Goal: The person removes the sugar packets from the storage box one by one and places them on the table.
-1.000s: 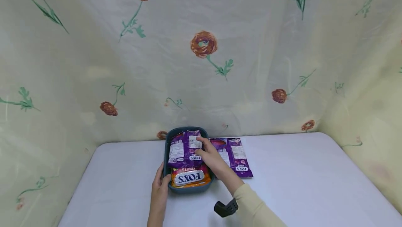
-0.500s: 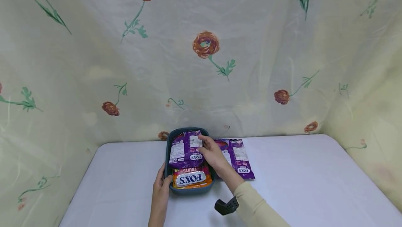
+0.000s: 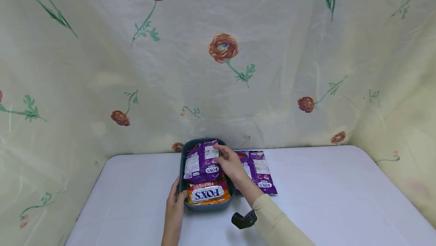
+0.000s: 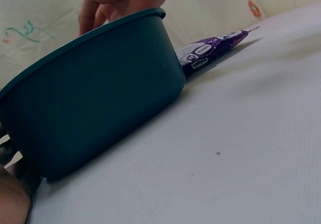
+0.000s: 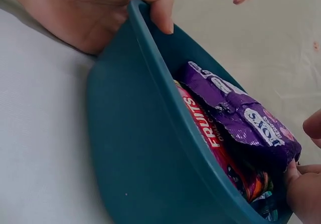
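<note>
A purple Fox's candy bag lies on top in a teal plastic bin, at the bin's far end. My right hand pinches the bag's right edge between thumb and fingers. Under it, an orange Fox's Fruits candy bag shows at the near end. With the thumb hooked over the rim, my left hand grips the bin's left side. In the right wrist view the purple bag sits tilted above the Fruits bag, whose lower part is hidden by the bin wall.
Another purple candy bag lies flat on the white table, right of the bin and partly behind my right hand. A floral curtain hangs along the table's back edge. A black device juts from my right wrist.
The purple bag in the bin has shifted slightly in my right hand, its far edge a little higher. My left hand keeps its grip, and the bin stays in place.
</note>
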`<action>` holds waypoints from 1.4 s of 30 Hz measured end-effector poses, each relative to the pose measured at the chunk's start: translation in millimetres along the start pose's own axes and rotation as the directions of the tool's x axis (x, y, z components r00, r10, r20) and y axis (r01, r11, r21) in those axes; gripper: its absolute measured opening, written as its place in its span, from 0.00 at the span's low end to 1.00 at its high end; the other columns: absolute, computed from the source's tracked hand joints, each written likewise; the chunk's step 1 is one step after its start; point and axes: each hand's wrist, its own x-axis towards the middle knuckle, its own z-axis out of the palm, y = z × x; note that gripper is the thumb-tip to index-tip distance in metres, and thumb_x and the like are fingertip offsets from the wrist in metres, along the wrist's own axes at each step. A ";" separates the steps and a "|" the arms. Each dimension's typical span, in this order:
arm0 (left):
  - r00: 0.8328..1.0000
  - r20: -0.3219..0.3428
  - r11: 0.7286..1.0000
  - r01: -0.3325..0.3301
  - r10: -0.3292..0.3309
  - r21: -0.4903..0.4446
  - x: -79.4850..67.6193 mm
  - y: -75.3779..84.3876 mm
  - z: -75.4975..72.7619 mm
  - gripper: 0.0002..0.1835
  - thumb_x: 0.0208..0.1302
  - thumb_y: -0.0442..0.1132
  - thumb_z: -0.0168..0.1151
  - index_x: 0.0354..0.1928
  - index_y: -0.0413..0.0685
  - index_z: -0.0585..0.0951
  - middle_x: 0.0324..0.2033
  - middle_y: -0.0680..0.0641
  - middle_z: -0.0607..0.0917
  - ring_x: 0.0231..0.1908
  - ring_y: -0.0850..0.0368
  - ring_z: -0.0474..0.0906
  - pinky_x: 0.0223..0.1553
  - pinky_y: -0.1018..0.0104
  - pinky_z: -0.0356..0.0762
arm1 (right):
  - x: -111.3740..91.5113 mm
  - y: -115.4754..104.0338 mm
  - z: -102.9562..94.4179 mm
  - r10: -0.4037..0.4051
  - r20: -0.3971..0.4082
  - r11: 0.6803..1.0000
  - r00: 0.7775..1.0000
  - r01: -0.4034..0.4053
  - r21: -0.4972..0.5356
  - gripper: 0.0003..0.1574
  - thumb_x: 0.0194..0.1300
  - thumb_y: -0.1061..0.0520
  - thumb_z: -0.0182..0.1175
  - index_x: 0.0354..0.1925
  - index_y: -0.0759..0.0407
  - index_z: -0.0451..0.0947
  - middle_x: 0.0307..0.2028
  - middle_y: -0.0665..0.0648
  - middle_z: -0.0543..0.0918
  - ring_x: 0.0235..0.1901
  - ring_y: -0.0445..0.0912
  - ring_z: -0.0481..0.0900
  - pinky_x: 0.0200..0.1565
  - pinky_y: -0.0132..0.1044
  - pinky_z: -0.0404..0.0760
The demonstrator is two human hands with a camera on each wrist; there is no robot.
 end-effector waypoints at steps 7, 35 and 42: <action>1.000 -0.002 1.000 0.016 -0.016 0.004 -0.2 -1.2 2.4 0.31 0.67 0.38 0.44 0.72 0.56 0.56 0.74 0.44 0.52 0.74 0.44 0.45 0.72 0.46 0.49 | 3.0 -1.3 0.2 0.006 -0.003 1.000 1.000 -0.006 0.015 0.24 0.65 0.65 0.51 0.59 0.55 0.72 0.66 0.62 0.68 0.70 0.55 0.59 0.69 0.52 0.61; 1.000 0.007 1.000 -0.005 0.005 0.000 0.5 0.5 0.4 0.31 0.66 0.37 0.44 0.72 0.54 0.56 0.74 0.43 0.51 0.74 0.44 0.44 0.72 0.47 0.49 | 9.2 3.1 -4.4 -0.011 0.126 0.999 0.992 0.015 -0.035 0.30 0.67 0.62 0.52 0.66 0.51 0.65 0.72 0.63 0.55 0.62 0.62 0.69 0.54 0.54 0.78; 1.000 0.006 1.000 -0.005 0.005 -0.006 0.4 0.3 0.9 0.31 0.66 0.36 0.44 0.72 0.54 0.56 0.74 0.43 0.52 0.73 0.43 0.46 0.72 0.47 0.50 | 8.9 4.9 -5.2 0.002 0.106 0.999 0.994 0.001 -0.032 0.30 0.66 0.64 0.52 0.65 0.49 0.66 0.72 0.62 0.55 0.64 0.62 0.67 0.56 0.54 0.78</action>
